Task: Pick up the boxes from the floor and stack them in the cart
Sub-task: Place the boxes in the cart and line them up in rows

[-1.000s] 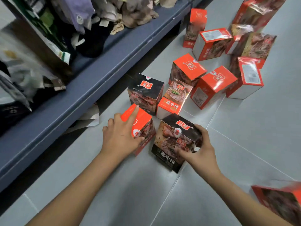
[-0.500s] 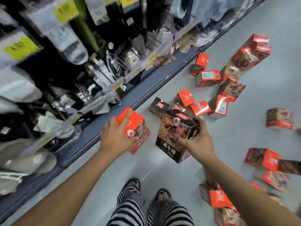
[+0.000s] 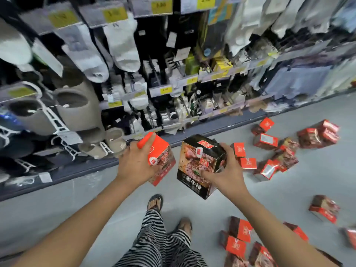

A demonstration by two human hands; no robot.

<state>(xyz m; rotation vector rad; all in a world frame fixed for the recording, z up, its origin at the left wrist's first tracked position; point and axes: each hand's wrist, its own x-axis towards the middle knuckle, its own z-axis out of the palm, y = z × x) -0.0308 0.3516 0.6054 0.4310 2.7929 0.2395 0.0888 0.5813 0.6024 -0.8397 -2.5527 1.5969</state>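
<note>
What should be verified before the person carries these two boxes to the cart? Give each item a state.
1. Left hand grips the orange box: ok.
2. Right hand grips the black box, fingers over its top and front: ok.
3. Both held boxes are clear of the floor: ok.
4. Cart located: cannot tell, none shows in this view.
5. Walking path free: not ok, loose boxes lie close beside the right foot.
6. Black box held level: not ok, it is tilted.
</note>
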